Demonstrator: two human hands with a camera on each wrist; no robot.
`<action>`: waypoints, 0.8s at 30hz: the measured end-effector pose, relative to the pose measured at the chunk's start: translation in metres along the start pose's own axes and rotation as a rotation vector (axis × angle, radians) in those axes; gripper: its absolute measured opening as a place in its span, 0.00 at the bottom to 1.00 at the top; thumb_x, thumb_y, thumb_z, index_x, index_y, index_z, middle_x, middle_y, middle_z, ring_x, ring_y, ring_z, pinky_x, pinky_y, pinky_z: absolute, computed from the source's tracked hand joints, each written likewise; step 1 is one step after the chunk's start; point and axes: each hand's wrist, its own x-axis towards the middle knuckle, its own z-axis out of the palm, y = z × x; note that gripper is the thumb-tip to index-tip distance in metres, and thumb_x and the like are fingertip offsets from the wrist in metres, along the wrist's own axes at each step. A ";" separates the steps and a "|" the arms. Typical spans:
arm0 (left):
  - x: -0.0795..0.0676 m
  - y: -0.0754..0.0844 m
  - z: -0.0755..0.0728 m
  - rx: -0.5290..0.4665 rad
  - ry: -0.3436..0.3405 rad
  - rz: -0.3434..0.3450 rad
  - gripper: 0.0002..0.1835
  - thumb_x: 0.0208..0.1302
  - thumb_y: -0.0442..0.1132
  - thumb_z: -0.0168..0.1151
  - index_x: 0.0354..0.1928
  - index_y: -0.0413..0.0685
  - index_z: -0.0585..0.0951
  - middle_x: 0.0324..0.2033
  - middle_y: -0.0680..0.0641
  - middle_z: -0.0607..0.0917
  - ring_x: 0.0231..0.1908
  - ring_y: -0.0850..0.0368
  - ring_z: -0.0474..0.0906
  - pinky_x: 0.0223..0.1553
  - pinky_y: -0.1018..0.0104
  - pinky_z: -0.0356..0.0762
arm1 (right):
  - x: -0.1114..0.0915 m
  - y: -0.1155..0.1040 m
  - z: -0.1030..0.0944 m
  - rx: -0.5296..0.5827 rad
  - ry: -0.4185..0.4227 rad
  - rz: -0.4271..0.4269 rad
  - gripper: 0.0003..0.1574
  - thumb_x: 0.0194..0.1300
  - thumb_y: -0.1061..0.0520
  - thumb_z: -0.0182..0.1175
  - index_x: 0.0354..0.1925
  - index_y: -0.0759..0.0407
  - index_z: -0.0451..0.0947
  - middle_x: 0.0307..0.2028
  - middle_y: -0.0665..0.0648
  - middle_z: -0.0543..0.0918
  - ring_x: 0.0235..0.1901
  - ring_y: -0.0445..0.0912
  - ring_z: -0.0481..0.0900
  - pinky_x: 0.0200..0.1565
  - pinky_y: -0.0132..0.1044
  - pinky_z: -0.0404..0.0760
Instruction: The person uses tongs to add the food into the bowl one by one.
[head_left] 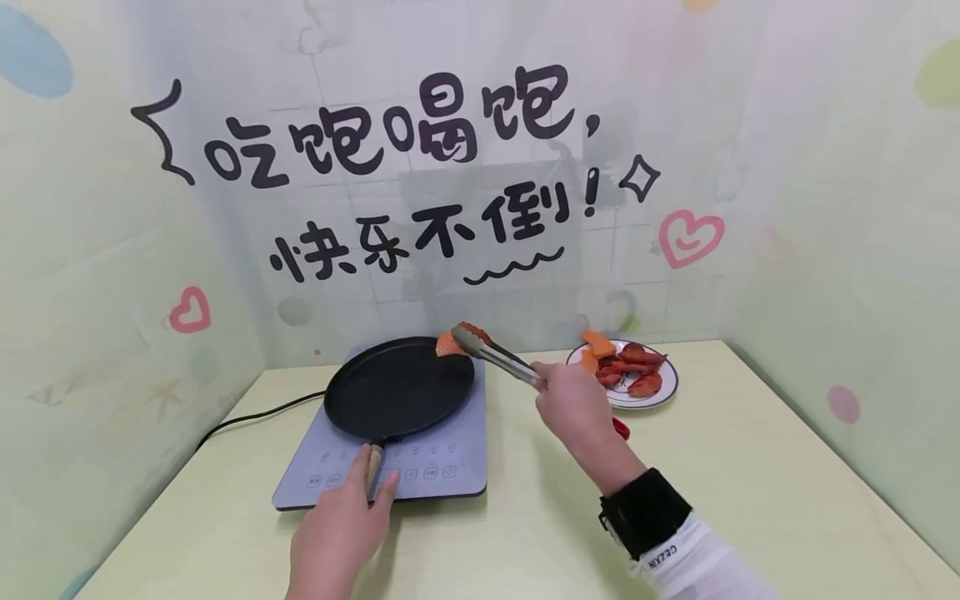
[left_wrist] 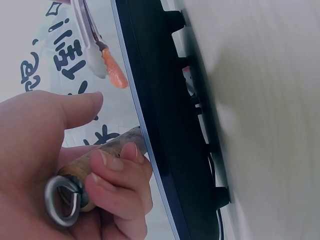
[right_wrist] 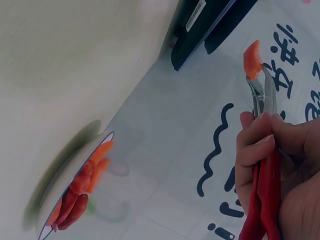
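My left hand (head_left: 337, 533) grips the handle (left_wrist: 117, 147) of a flat black frying pan (head_left: 401, 387), its fingers curled round the wood near the metal hanging ring (left_wrist: 62, 200). The pan rests on an induction cooker (head_left: 465, 446). In my right hand (head_left: 576, 408) is a pair of tongs (head_left: 502, 362) with red grips (right_wrist: 268, 195). Their tips pinch an orange slice of food (right_wrist: 252, 59), which in the head view appears over the pan's far right rim. Orange slices and dark red pieces (head_left: 645, 384) lie on a white plate (head_left: 666, 390) to the right.
A light wooden table (head_left: 735, 467) carries everything. The cooker's black cord (head_left: 262, 413) runs off to the left. Pale printed walls (head_left: 487, 50) stand close behind and on both sides, with dark lettering (head_left: 442, 117) on the back one.
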 end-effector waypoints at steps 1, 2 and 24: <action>0.000 0.000 0.000 0.000 0.000 0.000 0.43 0.68 0.69 0.40 0.73 0.47 0.58 0.46 0.29 0.81 0.36 0.32 0.79 0.22 0.46 0.72 | 0.000 -0.001 0.002 -0.003 -0.004 -0.001 0.19 0.64 0.55 0.62 0.54 0.46 0.81 0.33 0.53 0.84 0.22 0.48 0.73 0.18 0.37 0.69; 0.000 -0.001 0.000 0.001 0.002 0.000 0.43 0.68 0.69 0.40 0.73 0.47 0.58 0.46 0.29 0.81 0.36 0.31 0.79 0.23 0.46 0.73 | 0.000 -0.002 0.003 -0.005 -0.010 -0.001 0.19 0.64 0.55 0.62 0.54 0.47 0.81 0.34 0.53 0.84 0.22 0.48 0.73 0.18 0.37 0.69; -0.001 -0.002 0.002 -0.010 0.018 0.005 0.42 0.68 0.68 0.43 0.73 0.48 0.58 0.45 0.28 0.81 0.36 0.31 0.79 0.22 0.46 0.72 | -0.006 -0.017 0.027 -0.046 -0.079 -0.004 0.22 0.63 0.54 0.63 0.56 0.46 0.81 0.38 0.52 0.86 0.25 0.46 0.74 0.21 0.35 0.68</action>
